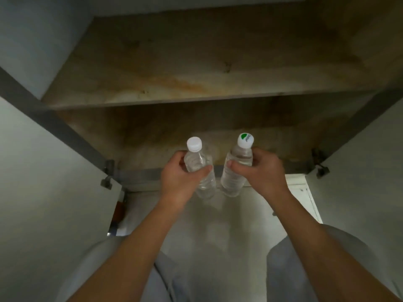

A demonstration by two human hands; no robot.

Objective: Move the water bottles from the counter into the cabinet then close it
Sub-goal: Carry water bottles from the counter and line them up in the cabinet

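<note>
My left hand (177,178) grips a clear water bottle with a plain white cap (197,162) around its upper body. In my right hand (263,171) is a second clear water bottle (236,171), its white cap marked with green. Both bottles are upright and held side by side, just in front of the lower front edge of the open cabinet (139,175). The cabinet's stained lower shelf (283,144) lies right behind the bottles, with nothing on it that I can see.
A stained upper shelf (174,79) spans the cabinet above. Both pale cabinet doors stand open, the left door (43,192) and the right door (366,171), on metal hinges (108,173). A white wall is below the cabinet.
</note>
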